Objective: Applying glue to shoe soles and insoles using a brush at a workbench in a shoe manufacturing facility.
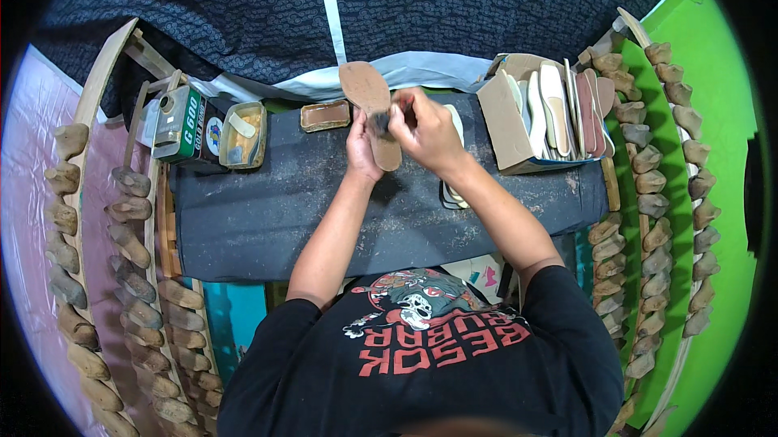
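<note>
A brown shoe sole (pixel 365 85) is held tilted above the dark work table, its wide end pointing away from me. My left hand (pixel 363 152) grips it by the left edge near the narrow end, thumb and fingers closed on it. Over the sole's middle, my right hand (pixel 428 136) pinches a small dark brush (pixel 378 122), whose blurred tip touches or nearly touches the sole's face. Most of the brush is hidden by my fingers. Beneath my right wrist, some pale insoles (pixel 454 196) lie on the table, partly covered by my forearm.
A shallow brown tray (pixel 326 127) sits at the far edge. Left of it are a tub (pixel 255 153) with a pale scraper and a green-and-white metal can (pixel 180 125). At right, a cardboard box (pixel 504 125) holds several insoles. Racks of wooden shoe lasts (pixel 134 247) flank both sides.
</note>
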Motion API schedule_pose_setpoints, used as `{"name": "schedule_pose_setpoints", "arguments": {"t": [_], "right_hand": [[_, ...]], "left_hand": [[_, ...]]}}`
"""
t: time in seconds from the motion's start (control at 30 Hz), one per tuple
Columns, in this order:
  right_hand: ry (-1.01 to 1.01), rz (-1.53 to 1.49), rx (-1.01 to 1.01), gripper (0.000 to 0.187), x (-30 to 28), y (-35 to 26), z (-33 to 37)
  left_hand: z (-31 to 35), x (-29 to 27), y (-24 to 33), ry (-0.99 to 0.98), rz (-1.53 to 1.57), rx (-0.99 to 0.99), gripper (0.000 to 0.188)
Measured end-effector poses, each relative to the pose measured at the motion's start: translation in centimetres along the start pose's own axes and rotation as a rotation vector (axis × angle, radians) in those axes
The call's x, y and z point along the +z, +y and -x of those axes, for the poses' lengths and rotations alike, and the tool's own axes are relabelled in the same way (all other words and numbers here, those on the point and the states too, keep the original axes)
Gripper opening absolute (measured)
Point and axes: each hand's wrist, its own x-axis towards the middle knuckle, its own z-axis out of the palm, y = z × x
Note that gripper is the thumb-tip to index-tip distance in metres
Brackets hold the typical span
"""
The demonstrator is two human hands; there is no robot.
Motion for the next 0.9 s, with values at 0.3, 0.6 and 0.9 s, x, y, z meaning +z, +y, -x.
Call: {"name": "schedule_pose_setpoints", "arguments": {"t": [0.3, 0.6, 0.9], "right_hand": [[-0.048, -0.030, 0.003, 0.017, -1.1, -0.9, 2.8], [-0.031, 0.054, 0.114, 0.013, -2.9, -0.5, 0.8], [0.012, 0.077, 0.031, 0.016, -2.0, 0.3, 1.9]], "left_hand": [[-0.2, -1.0, 0.4, 0.018, -0.123, 0.033, 0.043], [0.1, 0.6, -0.2, 0.066, -0.105, 0.066, 0.042], [1.2, 2.2, -0.9, 0.172, -0.164, 0.272, 0.044]]}}
